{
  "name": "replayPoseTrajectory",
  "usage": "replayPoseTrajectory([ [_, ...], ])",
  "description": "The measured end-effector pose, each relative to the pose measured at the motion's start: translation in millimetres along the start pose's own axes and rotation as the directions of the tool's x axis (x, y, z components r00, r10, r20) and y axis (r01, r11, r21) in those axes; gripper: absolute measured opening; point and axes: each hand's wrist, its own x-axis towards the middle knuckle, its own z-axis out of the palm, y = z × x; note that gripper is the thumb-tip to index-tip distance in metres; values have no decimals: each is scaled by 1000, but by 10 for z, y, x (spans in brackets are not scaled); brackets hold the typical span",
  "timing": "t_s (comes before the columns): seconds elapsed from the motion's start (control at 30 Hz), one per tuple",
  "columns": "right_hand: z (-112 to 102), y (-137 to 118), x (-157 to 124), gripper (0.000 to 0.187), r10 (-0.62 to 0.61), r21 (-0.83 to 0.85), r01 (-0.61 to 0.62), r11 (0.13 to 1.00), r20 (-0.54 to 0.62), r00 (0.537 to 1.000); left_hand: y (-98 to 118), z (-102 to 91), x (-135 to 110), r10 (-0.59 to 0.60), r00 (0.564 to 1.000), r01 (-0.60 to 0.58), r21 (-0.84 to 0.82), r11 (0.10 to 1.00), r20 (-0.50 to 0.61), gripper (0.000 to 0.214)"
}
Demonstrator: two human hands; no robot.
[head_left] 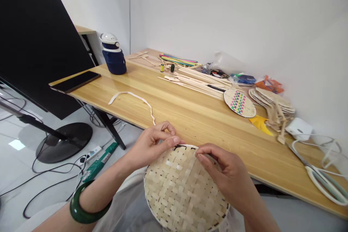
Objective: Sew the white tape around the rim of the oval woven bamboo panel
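A round woven bamboo fan face (182,192) rests on my lap, below the table's near edge. My left hand (152,143), with a green bangle (87,206) on the wrist, pinches the fan's top rim where a white edging strip (133,96) comes in from the tabletop. My right hand (223,174) lies over the fan's upper right side, fingers closed on the rim close to the left thumb.
The wooden table (190,116) carries a colourful woven fan (239,103), a stack of plain fans (274,99), bamboo strips (198,79), scissors (320,177), a blue bottle (114,56) and a phone (77,81). A black screen on a stand (35,43) is at left, with cables on the floor.
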Motion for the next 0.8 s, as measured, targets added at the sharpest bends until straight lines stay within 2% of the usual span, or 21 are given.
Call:
replayPoseTrajectory([
  [0.13, 3, 2, -5, 14, 3, 0, -3, 1000, -2, 1000, -3, 1, -9, 45, 999, -45, 18, 999, 0, 20],
  [0.23, 7, -1, 9, 14, 14, -5, -15, 1000, -19, 1000, -4, 11, -16, 86, 995, -86, -1, 996, 41, 20],
  [0.4, 12, 4, 30, 14, 22, -3, -22, 1000, -22, 1000, -36, 14, -20, 150, 987, -157, 135, 978, 64, 25],
  [0.7, 27, 20, 25, 15, 41, -4, -41, 999, -26, 999, 16, -29, 26, 111, 992, -120, 156, 980, 62, 18],
  [0.8, 28, 34, 31, 15, 30, -23, -30, 999, -13, 999, 21, -19, 35, 130, 988, -141, 152, 978, 77, 16],
])
